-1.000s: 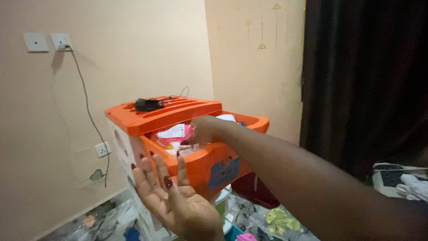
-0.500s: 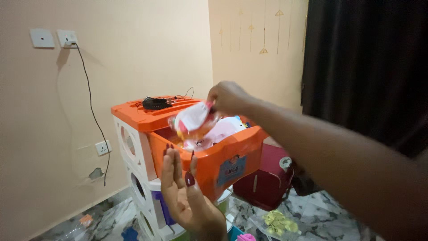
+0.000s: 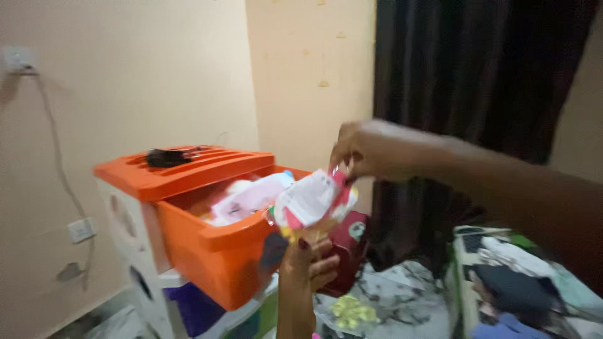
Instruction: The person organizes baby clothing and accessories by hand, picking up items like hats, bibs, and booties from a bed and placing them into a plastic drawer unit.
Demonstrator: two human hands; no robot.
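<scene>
Mid-frame, your right hand (image 3: 370, 150) pinches the packet (image 3: 314, 201) by its top edge so it hangs over the open drawer (image 3: 213, 251), w/ left hand (image 3: 308, 263) fingers curled beneath (grip unclear).

The packet (image 3: 314, 201) is white with pink and red patches and a touch of green. Left of it, the open drawer (image 3: 213, 251) and its ribbed top (image 3: 188, 171) are bright orange; behind, the curtain (image 3: 465, 94) is dark brown.

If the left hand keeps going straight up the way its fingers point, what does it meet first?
Most likely the pink-and-white packet right above the left hand, pinched by the right hand; depth is unclear.
</scene>
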